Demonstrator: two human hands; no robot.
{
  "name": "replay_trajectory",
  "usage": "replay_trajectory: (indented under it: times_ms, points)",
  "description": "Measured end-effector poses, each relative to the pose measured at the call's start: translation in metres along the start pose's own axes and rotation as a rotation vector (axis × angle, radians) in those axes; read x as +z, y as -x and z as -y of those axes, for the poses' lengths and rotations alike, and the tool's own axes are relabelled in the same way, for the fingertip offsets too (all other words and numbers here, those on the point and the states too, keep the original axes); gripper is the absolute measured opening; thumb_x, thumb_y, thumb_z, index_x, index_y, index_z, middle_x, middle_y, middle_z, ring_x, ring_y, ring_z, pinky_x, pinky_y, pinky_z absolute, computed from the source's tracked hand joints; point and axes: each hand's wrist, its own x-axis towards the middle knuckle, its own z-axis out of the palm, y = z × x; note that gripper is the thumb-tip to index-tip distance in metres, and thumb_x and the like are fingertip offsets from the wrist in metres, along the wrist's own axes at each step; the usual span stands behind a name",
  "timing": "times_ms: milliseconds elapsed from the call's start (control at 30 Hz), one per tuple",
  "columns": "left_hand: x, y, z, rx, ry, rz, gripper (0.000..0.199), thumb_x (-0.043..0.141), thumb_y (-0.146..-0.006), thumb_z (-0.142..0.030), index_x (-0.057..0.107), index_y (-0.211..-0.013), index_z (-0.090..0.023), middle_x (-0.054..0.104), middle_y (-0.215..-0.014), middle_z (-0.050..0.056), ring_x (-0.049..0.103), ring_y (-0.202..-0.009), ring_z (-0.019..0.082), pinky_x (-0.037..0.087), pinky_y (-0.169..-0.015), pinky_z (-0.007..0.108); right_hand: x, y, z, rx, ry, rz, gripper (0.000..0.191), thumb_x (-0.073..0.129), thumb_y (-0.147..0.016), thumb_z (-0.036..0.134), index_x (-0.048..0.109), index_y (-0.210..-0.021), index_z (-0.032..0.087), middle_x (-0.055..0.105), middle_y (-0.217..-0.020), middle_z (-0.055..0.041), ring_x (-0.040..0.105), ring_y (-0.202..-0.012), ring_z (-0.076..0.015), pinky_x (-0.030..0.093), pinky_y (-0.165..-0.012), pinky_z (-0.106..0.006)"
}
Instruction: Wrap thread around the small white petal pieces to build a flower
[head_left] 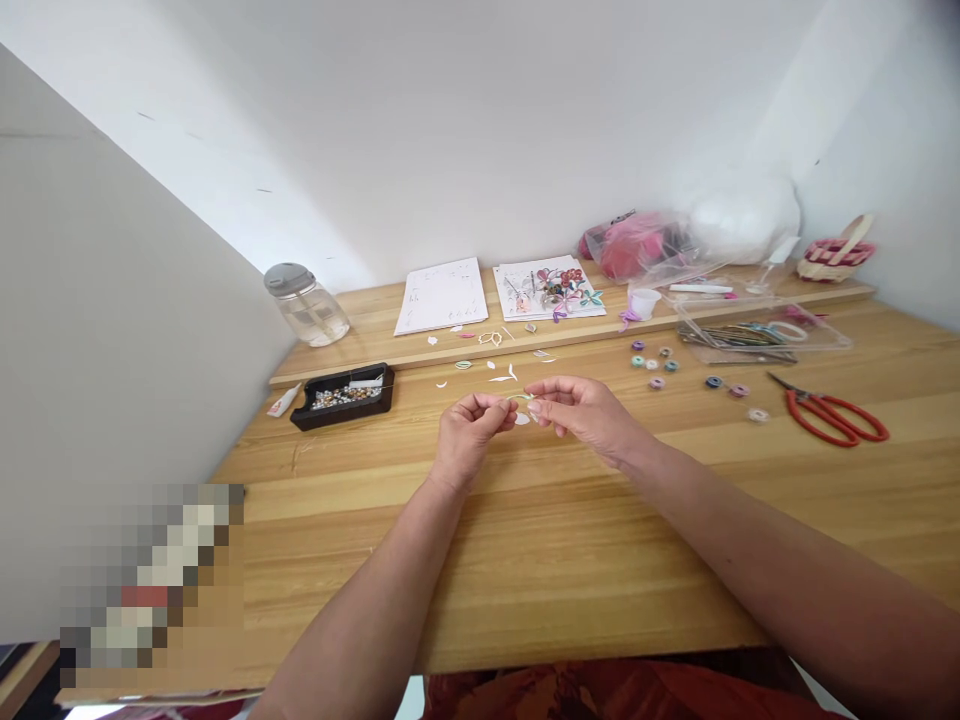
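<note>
My left hand (pixel 472 435) is closed, its thumb and fingers pinching one end of a thin, pale green curved strip (pixel 519 398). At the other end, my right hand (pixel 577 410) pinches the same strip between thumb and fingertips. Whether it is thread, wire or paper I cannot make out. Just below the fingertips is a small white oval piece (pixel 523 419). Beyond the hands lie small white cut-outs (pixel 504 377) and a green-edged leaf shape (pixel 463 365).
On the left stand a black tray of beads (pixel 345 398), a small glue tube (pixel 283 400) and a clear jar (pixel 306 310). Red-handled scissors (pixel 832 415), several thread bobbins (pixel 713 383) and a clear plastic box (pixel 814 342) lie right. Paper sheets (pixel 442 295) rest on the raised ledge (pixel 360 345).
</note>
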Motion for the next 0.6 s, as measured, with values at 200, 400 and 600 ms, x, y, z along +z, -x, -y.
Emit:
replay_trajectory:
  times_ms: [200, 400, 600]
  points:
    - [0.0006, 0.0007, -0.0021, 0.037, -0.07, -0.013, 0.03, 0.081, -0.067, -0.038, 0.067, -0.077, -0.014, 0.074, -0.084, 0.008, 0.067, -0.073, 0.014, 0.053, -0.077, 0.032, -0.0009, 0.0004, 0.0024, -0.126, 0.09, -0.046, 0.039, 0.075, -0.071, 0.036, 0.067, -0.104, 0.017, 0.068, -0.081, -0.003, 0.061, -0.068, -0.0136, 0.047, -0.057, -0.024]
    - [0.0013, 0.001, -0.003, 0.04, -0.105, -0.004, 0.028, 0.079, -0.069, -0.037, 0.068, -0.077, -0.013, 0.073, -0.079, 0.007, 0.065, -0.069, 0.013, 0.053, -0.074, 0.029, -0.0018, -0.0002, -0.002, -0.232, 0.254, -0.055, 0.021, 0.067, -0.08, 0.037, 0.069, -0.088, 0.018, 0.069, -0.075, -0.0023, 0.063, -0.068, -0.0145, 0.048, -0.065, -0.027]
    - [-0.0001, 0.0002, -0.0021, -0.034, -0.071, 0.017, 0.03, 0.081, -0.066, -0.038, 0.068, -0.075, -0.013, 0.072, -0.08, 0.007, 0.064, -0.067, 0.012, 0.052, -0.072, 0.029, -0.0025, 0.0007, -0.0033, -0.273, 0.356, -0.039, 0.017, 0.06, -0.086, 0.035, 0.066, -0.084, 0.019, 0.067, -0.069, 0.0004, 0.06, -0.064, -0.0138, 0.043, -0.06, -0.025]
